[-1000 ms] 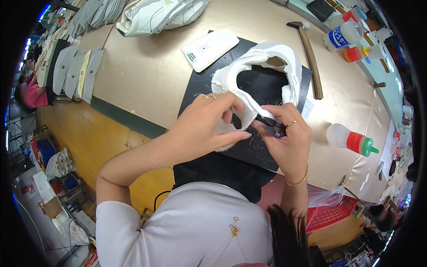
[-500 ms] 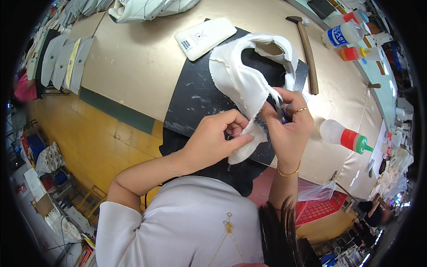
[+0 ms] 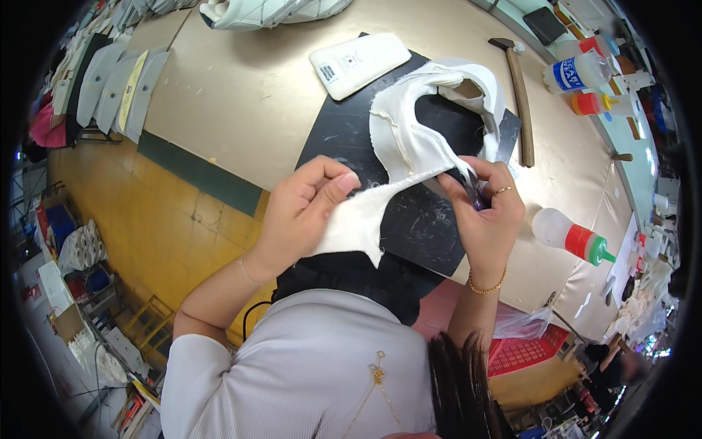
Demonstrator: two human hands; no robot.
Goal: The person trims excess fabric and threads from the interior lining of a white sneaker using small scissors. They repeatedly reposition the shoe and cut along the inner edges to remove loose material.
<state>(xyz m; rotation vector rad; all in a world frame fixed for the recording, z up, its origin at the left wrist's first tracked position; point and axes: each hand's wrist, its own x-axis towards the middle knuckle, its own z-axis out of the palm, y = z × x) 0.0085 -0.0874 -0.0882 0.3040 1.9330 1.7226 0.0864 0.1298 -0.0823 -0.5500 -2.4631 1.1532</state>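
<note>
A white sewn fabric piece (image 3: 409,143) with a curved, ring-like upper part and raw frayed edges lies over a black board (image 3: 344,132). Its flap (image 3: 351,223) stretches out toward my body. My left hand (image 3: 303,208) is closed, pinching the frayed edge of this flap between thumb and fingers and drawing it to the left. Closed around small scissors (image 3: 477,194), my right hand (image 3: 486,219) is beside the seam where flap and ring-like part meet. Much of the scissors is hidden by the fingers.
A hammer (image 3: 523,110) and a white bottle with a green cap (image 3: 574,235) lie to the right. A white slab-like item (image 3: 358,64) rests behind the board. More bottles (image 3: 578,73) stand far right; a quilted white item (image 3: 274,11) sits at the back. Below the table is a red basket (image 3: 526,351).
My left hand has moved left and up, pulling the flap out flat and taut. The right hand stays by the seam with the scissors. The whole view has shifted slightly.
</note>
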